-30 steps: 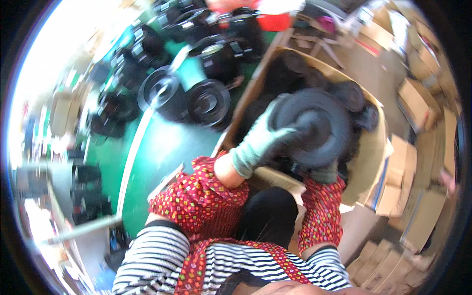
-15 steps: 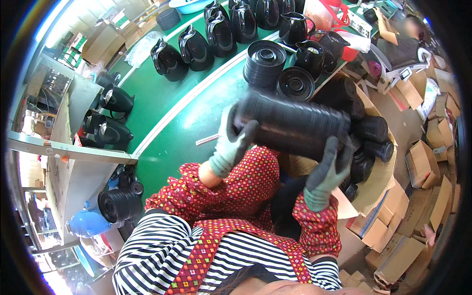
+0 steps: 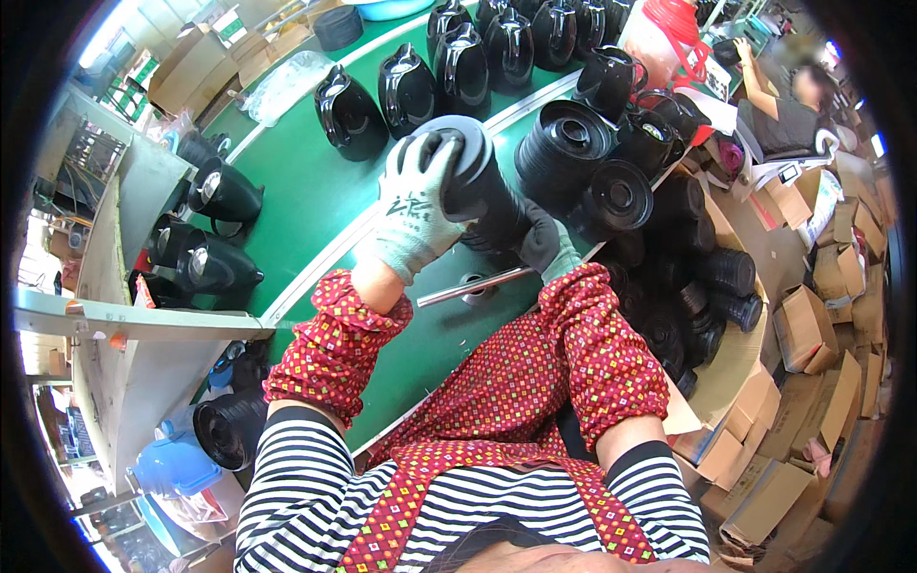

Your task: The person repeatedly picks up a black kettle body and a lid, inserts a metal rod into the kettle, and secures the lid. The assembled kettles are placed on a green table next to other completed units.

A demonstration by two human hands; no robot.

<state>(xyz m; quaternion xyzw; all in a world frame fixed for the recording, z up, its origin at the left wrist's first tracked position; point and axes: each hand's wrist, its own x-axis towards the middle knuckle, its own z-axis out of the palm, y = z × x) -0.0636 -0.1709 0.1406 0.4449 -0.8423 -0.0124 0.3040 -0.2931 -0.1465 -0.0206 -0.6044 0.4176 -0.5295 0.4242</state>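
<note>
Between my gloved hands is a long stack of round black plastic lids [image 3: 495, 205], tilted above the green table. My left hand [image 3: 418, 196] wraps the upper end of the stack, its fingers bent over the rim. At the lower right end my right hand [image 3: 549, 246] grips the stack, some of its fingers hidden behind it. Just below lies a thin metal rod [image 3: 476, 286] on the table, beside a small round metal piece. Right of the stack stand two more piles of black lids, one taller [image 3: 571, 134] and one shorter [image 3: 616, 194].
Black jugs [image 3: 463, 72] stand in rows across the green table [image 3: 315, 215]. A large carton [image 3: 740, 358] at my right holds more lid stacks. Lidded jugs [image 3: 224, 258] rest at the left by a metal frame [image 3: 143, 325]. Another person [image 3: 788, 115] sits at the far right.
The stack of lids has gone from lying level before me over the carton's edge to tilted farther forward and left over the table. Both hands moved with it, the left now at its upper end.
</note>
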